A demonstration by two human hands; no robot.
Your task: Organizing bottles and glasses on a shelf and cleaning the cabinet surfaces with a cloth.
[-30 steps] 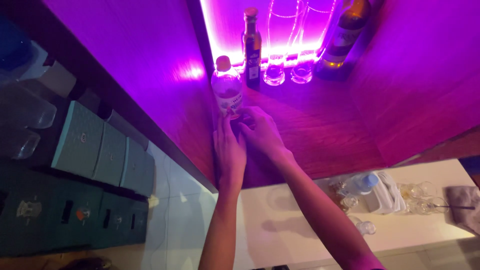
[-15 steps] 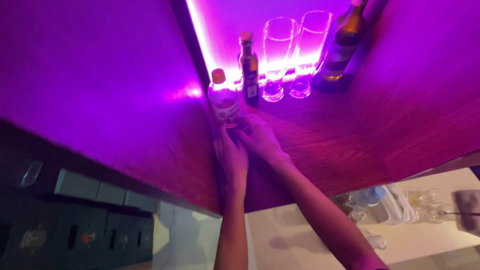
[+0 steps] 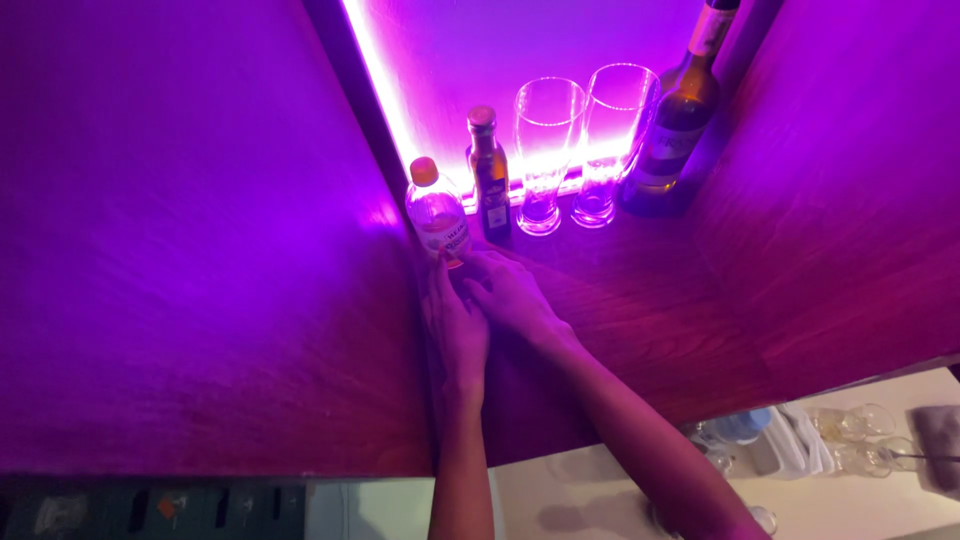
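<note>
Both hands reach up onto a wooden shelf (image 3: 640, 320) lit violet by a light strip (image 3: 385, 95) along its back edge. The left hand (image 3: 455, 320) lies with its palm toward the wood and its fingers stretched toward twelve o'clock; the fingertips touch the base of a small clear plastic bottle (image 3: 438, 212) with an orange cap. That hand is loosely open, not wrapped round the bottle. The right hand (image 3: 515, 295) sits just beside the left, at its three o'clock, partly overlapping it; its fingers are bent and point toward ten o'clock, ending at the foot of the same bottle. Whether those fingers actually pinch the bottle cannot be told, since the left hand and the glow hide the contact.

The plastic bottle stands upright near the shelf's left corner, at about eleven o'clock from the hands. Just beside it, at its three o'clock, stands a slim dark glass bottle (image 3: 490, 180). Farther toward three o'clock stand two tall empty beer glasses (image 3: 545, 155) (image 3: 612, 140), close together, then a large dark wine bottle (image 3: 680, 120).

Below the shelf, at five o'clock from the hands, a pale desk (image 3: 870, 500) carries several small glasses (image 3: 850, 440).
</note>
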